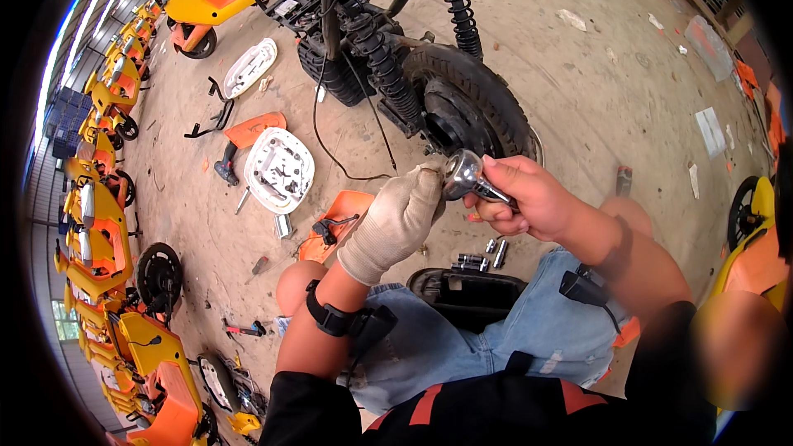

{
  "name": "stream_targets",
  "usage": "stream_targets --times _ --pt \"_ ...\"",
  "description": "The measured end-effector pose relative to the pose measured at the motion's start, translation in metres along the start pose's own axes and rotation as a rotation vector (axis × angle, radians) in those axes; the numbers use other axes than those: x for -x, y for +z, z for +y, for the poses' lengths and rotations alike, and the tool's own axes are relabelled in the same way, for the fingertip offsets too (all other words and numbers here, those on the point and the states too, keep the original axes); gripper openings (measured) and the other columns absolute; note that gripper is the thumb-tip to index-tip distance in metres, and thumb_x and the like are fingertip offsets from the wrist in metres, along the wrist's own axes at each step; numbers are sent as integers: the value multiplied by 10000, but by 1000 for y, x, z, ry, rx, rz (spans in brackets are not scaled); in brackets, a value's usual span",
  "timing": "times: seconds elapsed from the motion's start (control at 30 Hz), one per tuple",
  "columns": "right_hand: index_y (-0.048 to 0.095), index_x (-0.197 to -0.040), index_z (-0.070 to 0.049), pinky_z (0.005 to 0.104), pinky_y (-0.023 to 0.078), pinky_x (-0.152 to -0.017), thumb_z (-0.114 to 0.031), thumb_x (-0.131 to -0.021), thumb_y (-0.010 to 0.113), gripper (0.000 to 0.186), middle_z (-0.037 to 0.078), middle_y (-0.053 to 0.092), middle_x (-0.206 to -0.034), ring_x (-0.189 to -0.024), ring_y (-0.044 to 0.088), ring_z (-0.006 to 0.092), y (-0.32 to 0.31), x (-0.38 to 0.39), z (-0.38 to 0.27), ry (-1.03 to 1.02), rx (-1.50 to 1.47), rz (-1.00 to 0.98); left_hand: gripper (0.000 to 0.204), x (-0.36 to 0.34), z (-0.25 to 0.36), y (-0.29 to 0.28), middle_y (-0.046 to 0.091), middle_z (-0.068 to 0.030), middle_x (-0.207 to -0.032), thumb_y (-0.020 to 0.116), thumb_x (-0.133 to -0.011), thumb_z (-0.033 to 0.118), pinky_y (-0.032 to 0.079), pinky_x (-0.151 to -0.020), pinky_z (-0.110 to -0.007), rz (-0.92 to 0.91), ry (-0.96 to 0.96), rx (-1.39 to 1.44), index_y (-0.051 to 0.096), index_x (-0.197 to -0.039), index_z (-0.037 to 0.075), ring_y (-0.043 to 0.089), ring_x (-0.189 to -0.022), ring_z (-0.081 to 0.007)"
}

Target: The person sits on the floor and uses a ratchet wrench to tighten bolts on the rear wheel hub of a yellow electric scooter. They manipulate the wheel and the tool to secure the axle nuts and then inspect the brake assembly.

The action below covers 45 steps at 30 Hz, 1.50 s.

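Observation:
A shiny chrome ratchet wrench [464, 173] is held between my two hands, in front of the scooter's rear wheel [471, 91]. My left hand [395, 219], in a pale knit glove, is closed at the left side of the wrench's round head. Whatever its fingertips cover there is hidden. With bare fingers, my right hand [529, 198] grips the wrench's handle close to the head. Below the hands, several chrome sockets [500, 253] lie by the edge of a black plastic tray [425, 285] between my knees.
The scooter frame with its spring shock absorber [459, 12] stands ahead. To the left lie a white tray of small parts [279, 169], a cordless drill [225, 165] and an orange panel [343, 208]. Yellow scooters [103, 219] line the left side; another [756, 256] stands at right.

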State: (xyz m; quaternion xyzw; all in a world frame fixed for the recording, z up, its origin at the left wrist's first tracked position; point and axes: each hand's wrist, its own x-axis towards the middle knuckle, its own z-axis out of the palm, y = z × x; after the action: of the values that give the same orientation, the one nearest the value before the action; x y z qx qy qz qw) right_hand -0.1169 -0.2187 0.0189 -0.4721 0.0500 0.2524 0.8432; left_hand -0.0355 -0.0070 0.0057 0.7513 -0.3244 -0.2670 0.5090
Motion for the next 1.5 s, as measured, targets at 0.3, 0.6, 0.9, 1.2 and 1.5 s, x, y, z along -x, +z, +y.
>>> stream_targets --times 0.3,0.6,0.9,1.2,1.5 --pt "563 -864 -30 274 358 -494 -515 -1044 387 546 -33 465 -606 -516 425 92 -6 -14 10 -89 334 243 662 -9 -2 19 403 44 -576 278 -1024 614 308 -469 -247 116 -289 181 595 -870 54 363 -494 -63" --pt "566 -837 -24 319 369 -473 -534 -1035 388 575 8 468 -595 -509 460 142 -8 -15 19 -470 1036 438 655 -9 -3 24 353 56 -534 292 -1009 641 256 -425 -248 100 -329 259 567 -862 65 313 -438 -64" --pt "583 -872 11 361 433 -487 -519 -1036 394 587 71 506 -589 -522 505 193 -13 -14 14 -313 1041 424 670 -12 0 30 313 64 -510 277 -988 683 203 -396 -262 55 -526 423 555 -871 84 250 -390 -69" --pt "579 -897 -10 273 394 -446 -621 -1009 350 662 -49 424 -615 -469 374 104 -24 -13 -7 232 255 152 687 -14 9 29 327 57 -511 288 -974 702 222 -400 -263 54 -565 453 550 -843 81 273 -397 -71" --pt "575 -1019 6 377 437 -562 -500 -1023 452 521 95 522 -647 -544 480 195 -19 -25 10 -195 1040 347 688 -19 3 23 279 68 -500 267 -969 718 188 -401 -258 55 -596 492 538 -856 95 243 -393 -68"
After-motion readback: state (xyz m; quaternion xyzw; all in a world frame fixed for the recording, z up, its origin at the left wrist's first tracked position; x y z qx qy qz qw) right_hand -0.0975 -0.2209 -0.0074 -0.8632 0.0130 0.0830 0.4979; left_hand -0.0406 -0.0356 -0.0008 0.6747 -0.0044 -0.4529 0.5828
